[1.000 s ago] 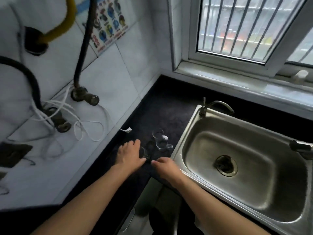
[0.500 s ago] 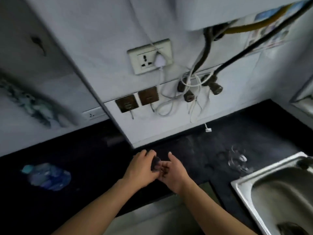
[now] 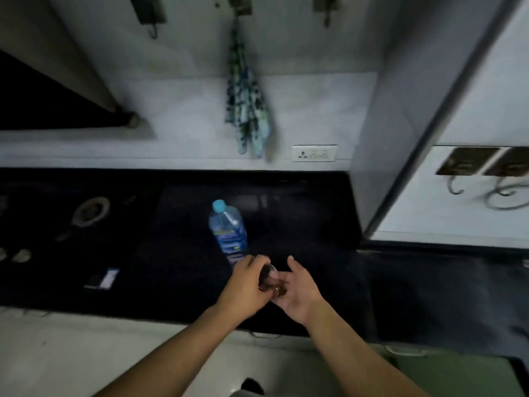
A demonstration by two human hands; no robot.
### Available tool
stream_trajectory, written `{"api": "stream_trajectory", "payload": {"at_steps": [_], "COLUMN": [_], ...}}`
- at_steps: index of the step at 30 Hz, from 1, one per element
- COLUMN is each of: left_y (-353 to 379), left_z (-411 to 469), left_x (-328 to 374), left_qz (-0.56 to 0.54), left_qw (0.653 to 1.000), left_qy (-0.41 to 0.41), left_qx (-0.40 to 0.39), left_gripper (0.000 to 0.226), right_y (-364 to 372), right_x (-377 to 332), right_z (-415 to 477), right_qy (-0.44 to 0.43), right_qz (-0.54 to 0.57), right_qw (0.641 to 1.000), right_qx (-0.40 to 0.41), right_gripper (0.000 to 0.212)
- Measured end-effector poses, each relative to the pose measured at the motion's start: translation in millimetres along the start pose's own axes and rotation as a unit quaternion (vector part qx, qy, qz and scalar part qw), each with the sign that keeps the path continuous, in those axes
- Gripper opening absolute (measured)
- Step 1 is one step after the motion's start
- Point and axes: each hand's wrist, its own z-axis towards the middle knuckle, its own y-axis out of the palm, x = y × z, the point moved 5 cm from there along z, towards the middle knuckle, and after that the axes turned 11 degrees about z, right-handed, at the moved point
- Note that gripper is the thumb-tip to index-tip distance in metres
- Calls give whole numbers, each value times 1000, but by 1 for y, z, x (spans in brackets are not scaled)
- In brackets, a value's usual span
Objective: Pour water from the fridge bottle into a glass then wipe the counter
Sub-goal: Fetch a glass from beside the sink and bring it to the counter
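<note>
A clear plastic water bottle with a light-blue cap and blue label stands on the black counter, just beyond my hands. A small clear glass is held low over the counter's front part. My left hand grips it from the left with curled fingers. My right hand cups it from the right and below, its fingers loosely bent. The glass is mostly hidden between the hands. A patterned blue cloth hangs from a wall hook behind the bottle.
A stove burner and knobs lie at the far left of the counter, with a small dark and white packet near the front edge. A wall socket sits behind. A wall corner juts out on the right.
The view has swung left from the sink, past the corner, to this stretch of counter. Both hands carried the glass along. The bottle now stands right beyond them.
</note>
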Motion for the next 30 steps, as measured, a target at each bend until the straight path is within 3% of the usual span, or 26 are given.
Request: {"api": "stream_trajectory", "payload": {"at_steps": [7, 13, 18, 30], "left_y": [-9, 0, 17, 44], "left_z": [-15, -7, 4, 16], "left_x": [-86, -121, -138, -175], "left_qz": [-45, -66, -49, -46], "left_qw": [997, 991, 985, 985], "left_qy": [-56, -118, -159, -139], "left_qx": [-10, -19, -46, -91], "left_gripper": [46, 42, 39, 43], "right_y": [34, 31, 22, 27], "right_x": [54, 65, 69, 63], "right_z": [54, 98, 132, 162], "right_qy": [50, 90, 125, 154], "right_qz": [-26, -8, -30, -125], "right_qw": [998, 996, 992, 979], "right_qx": [21, 1, 3, 47], "right_gripper": [81, 109, 118, 104]}}
